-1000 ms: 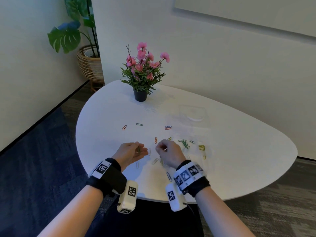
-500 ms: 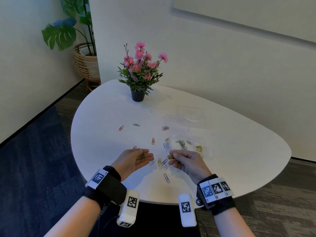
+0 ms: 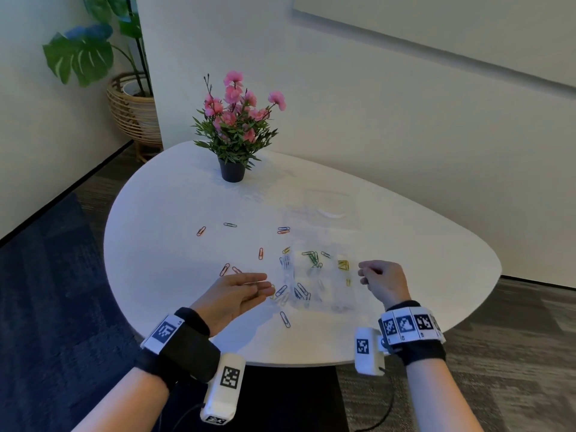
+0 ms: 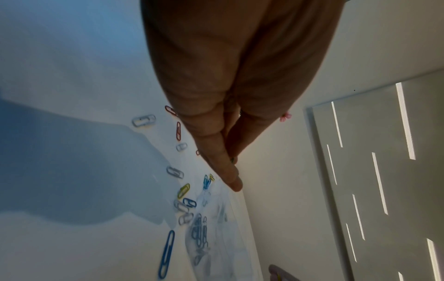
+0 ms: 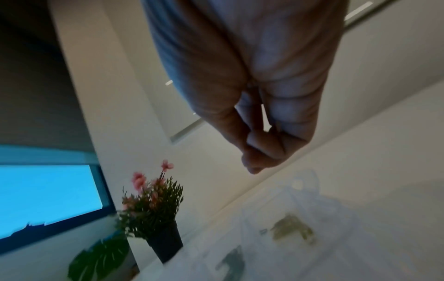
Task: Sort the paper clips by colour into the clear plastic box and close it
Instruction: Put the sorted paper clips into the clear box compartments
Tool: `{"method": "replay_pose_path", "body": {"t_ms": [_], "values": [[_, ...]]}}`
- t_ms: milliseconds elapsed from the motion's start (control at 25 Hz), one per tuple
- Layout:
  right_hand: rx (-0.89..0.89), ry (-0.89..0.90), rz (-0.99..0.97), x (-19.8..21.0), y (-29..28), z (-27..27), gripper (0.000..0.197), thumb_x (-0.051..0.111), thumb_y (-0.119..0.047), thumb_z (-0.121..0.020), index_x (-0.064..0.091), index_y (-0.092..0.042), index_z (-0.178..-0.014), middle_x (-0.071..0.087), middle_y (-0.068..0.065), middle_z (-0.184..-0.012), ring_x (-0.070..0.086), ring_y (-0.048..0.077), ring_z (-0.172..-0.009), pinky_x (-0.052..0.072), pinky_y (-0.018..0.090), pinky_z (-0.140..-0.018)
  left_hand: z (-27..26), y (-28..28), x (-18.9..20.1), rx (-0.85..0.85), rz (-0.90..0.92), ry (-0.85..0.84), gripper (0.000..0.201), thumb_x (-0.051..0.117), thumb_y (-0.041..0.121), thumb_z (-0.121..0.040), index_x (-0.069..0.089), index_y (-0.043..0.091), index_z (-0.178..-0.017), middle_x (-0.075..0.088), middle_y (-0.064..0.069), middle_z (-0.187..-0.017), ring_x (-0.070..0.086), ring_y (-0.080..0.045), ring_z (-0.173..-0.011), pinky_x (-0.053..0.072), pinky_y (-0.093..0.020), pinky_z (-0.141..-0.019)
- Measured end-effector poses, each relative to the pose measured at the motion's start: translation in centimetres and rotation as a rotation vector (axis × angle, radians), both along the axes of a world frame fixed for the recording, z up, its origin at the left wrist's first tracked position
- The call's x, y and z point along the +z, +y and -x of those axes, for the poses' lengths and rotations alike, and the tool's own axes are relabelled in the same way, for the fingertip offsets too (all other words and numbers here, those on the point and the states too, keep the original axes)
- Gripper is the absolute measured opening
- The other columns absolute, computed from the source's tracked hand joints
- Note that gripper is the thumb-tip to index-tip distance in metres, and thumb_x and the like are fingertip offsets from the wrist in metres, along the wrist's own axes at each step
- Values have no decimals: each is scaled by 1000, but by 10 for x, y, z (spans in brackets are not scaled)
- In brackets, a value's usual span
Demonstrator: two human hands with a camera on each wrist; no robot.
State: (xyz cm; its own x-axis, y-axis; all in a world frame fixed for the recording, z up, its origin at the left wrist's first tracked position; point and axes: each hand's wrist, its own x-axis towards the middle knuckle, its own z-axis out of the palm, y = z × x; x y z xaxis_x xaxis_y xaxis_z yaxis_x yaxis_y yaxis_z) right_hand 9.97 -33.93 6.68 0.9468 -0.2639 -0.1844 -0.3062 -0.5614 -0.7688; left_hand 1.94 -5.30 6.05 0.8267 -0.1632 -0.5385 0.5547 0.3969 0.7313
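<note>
The clear plastic box [image 3: 335,294] lies open mid-table, its lid [image 3: 327,207] folded back. Inside are green clips [image 3: 313,258], yellow clips [image 3: 343,265] and blue clips [image 3: 300,291]. My left hand [image 3: 249,286] hovers at the box's left edge, palm turned up and fingers straight; a small green clip [image 4: 232,160] shows between them. My right hand [image 3: 366,274] is raised beside the yellow compartment, fingers curled, thumb pinched against the forefinger on what looks like a yellow clip. Loose clips lie on the table: orange [image 3: 260,253], blue [image 3: 285,319] and others.
A potted pink flower plant [image 3: 232,169] stands at the back of the white table [image 3: 420,244]. More loose clips [image 3: 201,231] lie left of centre. The table's front edge [image 3: 280,363] is just before my wrists. A basket planter [image 3: 134,113] is on the floor.
My right hand has moved from the middle of the clip pile to the right side of the box, still pinched. The left hand's fingers have straightened out; it has stayed in place.
</note>
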Motion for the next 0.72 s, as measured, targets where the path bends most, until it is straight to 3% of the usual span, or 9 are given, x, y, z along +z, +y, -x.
{"method": "replay_pose_path", "body": {"t_ms": [80, 160, 280, 360, 480, 600, 720], "values": [[-11, -14, -46, -1, 2, -10, 19, 53, 1, -89, 68, 2, -102, 68, 12, -82, 64, 17, -64, 53, 28, -70, 1, -3, 1, -17, 1, -4, 33, 37, -8, -96, 51, -2, -124, 63, -21, -119, 65, -23, -102, 58, -22, -76], [-11, -37, -23, -1, 5, -23, 20, 55, 3, -87, 68, 2, -102, 70, 15, -85, 68, 23, -69, 57, 32, -75, 2, -5, 3, -34, 4, -7, 34, 38, -9, -95, 50, -1, -126, 63, -21, -120, 66, -24, -103, 58, -23, -77], [18, -17, 42, 2, 10, -39, 25, 59, -2, -85, 67, 0, -109, 71, 17, -105, 68, 28, -97, 53, 39, -93, 4, -6, 6, -31, 0, -28, 34, 42, -7, -95, 48, -3, -127, 65, -18, -116, 66, -23, -102, 58, -24, -79], [45, -62, 104, 8, 15, -36, 27, 60, -7, -86, 66, -3, -112, 70, 14, -109, 64, 26, -103, 50, 35, -97, 5, -6, 9, -9, -10, -51, 31, 46, -7, -93, 50, -4, -124, 67, -19, -113, 68, -22, -98, 58, -23, -78], [178, -148, 62, 20, 37, -9, 14, 64, -10, -86, 72, -12, -96, 72, 7, -88, 67, 19, -81, 53, 29, -82, 4, -7, 11, 26, -43, -74, 29, 52, -6, -90, 54, -6, -119, 68, -20, -109, 73, -19, -87, 60, -22, -74], [432, -84, -84, 25, 74, 29, 9, 67, -12, -84, 75, -14, -89, 70, 0, -71, 65, 12, -62, 50, 18, -62, 3, -15, 11, -12, -128, -82, 31, 58, -1, -88, 56, -5, -119, 72, -17, -103, 74, -18, -82, 60, -23, -74], [591, -65, -52, 18, 99, 48, 13, 66, -18, -85, 76, -12, -91, 70, -2, -73, 61, 3, -58, 48, 12, -61, 1, -23, 12, -78, -236, -101, 42, 65, 7, -85, 50, -2, -123, 72, -15, -102, 74, -15, -80, 59, -20, -69]]}}
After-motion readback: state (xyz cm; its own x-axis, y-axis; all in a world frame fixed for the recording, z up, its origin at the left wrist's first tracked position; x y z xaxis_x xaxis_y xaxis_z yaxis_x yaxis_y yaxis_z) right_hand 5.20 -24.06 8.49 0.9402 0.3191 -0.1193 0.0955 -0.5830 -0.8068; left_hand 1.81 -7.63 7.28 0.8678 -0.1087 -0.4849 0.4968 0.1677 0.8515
